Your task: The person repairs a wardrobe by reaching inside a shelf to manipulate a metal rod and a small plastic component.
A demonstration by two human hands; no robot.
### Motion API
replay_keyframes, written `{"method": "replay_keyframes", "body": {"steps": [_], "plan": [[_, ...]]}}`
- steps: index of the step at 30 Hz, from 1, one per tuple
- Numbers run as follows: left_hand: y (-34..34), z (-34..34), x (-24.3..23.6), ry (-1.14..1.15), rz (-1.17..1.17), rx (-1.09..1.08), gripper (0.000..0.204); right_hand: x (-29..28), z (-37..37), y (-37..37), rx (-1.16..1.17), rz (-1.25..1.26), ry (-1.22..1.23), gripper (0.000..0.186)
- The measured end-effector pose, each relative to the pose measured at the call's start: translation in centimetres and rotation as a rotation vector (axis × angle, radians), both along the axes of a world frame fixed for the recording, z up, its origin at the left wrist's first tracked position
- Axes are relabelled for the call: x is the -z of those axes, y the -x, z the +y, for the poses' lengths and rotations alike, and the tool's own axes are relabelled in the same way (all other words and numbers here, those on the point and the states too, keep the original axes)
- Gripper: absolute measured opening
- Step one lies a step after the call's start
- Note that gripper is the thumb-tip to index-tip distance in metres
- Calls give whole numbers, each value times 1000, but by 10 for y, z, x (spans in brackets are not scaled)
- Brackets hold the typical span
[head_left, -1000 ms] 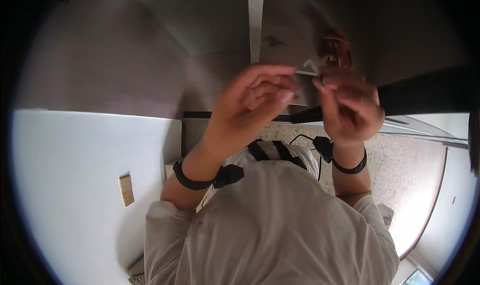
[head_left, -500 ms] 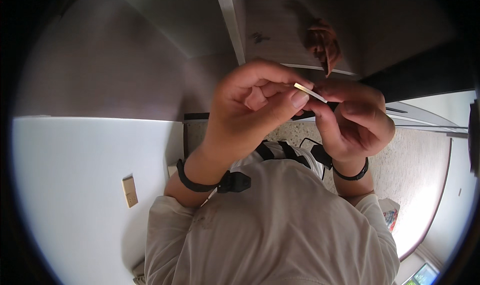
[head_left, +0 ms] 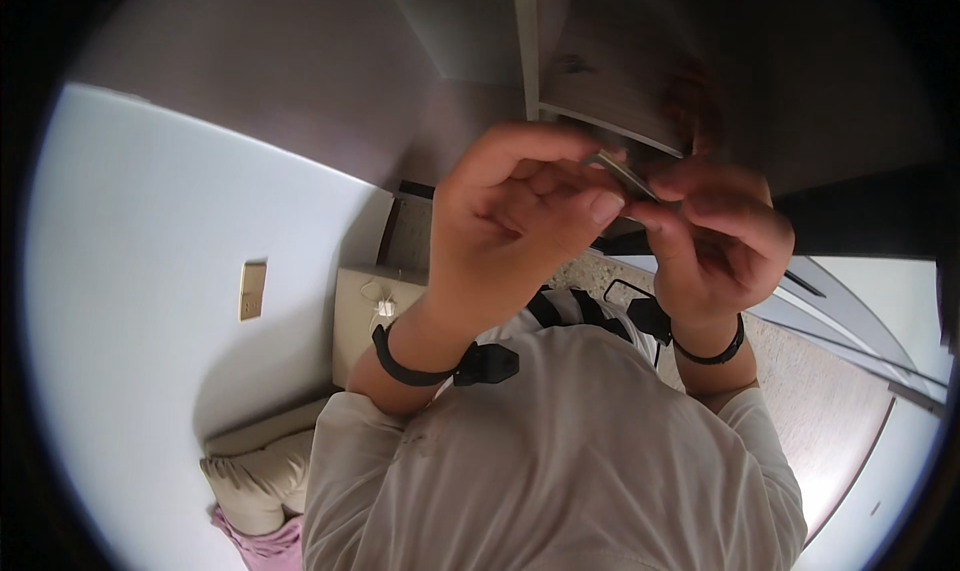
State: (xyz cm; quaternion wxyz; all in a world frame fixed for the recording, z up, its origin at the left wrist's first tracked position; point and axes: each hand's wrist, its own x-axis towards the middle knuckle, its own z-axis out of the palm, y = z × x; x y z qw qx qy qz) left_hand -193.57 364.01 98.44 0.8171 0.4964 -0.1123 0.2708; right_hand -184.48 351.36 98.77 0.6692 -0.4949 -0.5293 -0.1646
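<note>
A small, thin, flat strip (head_left: 630, 178) with a pale edge and a dark greyish face is held between my two hands at chest height. My left hand (head_left: 525, 221) pinches its upper left end between thumb and forefinger, the other fingers curled under. At the lower right end, the thumb and fingertips of my right hand (head_left: 725, 231) close on the same strip. The strip slants down to the right, and its exact kind cannot be made out. Each wrist wears a black strap, with a dark block on the left wrist strap (head_left: 485, 364).
Brown panels (head_left: 280, 81) with a pale upright edge (head_left: 525, 46) rise just beyond my hands. To the left are a white wall with a socket plate (head_left: 252, 291), a beige box-like stand (head_left: 360, 311) with a white plug and cord, and a beige cushion (head_left: 255, 481).
My view has turned, bringing the beige stand and cushion in at the left. Both hands keep their pinch on the strip, which now tilts more steeply and shows a darker face.
</note>
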Motion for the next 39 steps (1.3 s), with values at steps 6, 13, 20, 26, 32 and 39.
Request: {"method": "replay_keyframes", "body": {"steps": [6,13,20,26,32,39], "plan": [[17,-2,-4,-17,-33,-159,27,4,12,10,-186,98,-2,35],[36,17,-7,-97,80,-254,25,8,29,24,-212,131,39,35],[36,37,-1,-130,22,-225,30,-2,51,33,-122,204,32,30],[49,69,-9,-34,115,-11,24,-10,78,32,-175,193,61,25],[72,112,-12,-17,119,-41,23,-13,126,48,-266,225,89,26],[113,183,-11,62,170,-237,28,-17,214,79,-236,131,224,31]]}}
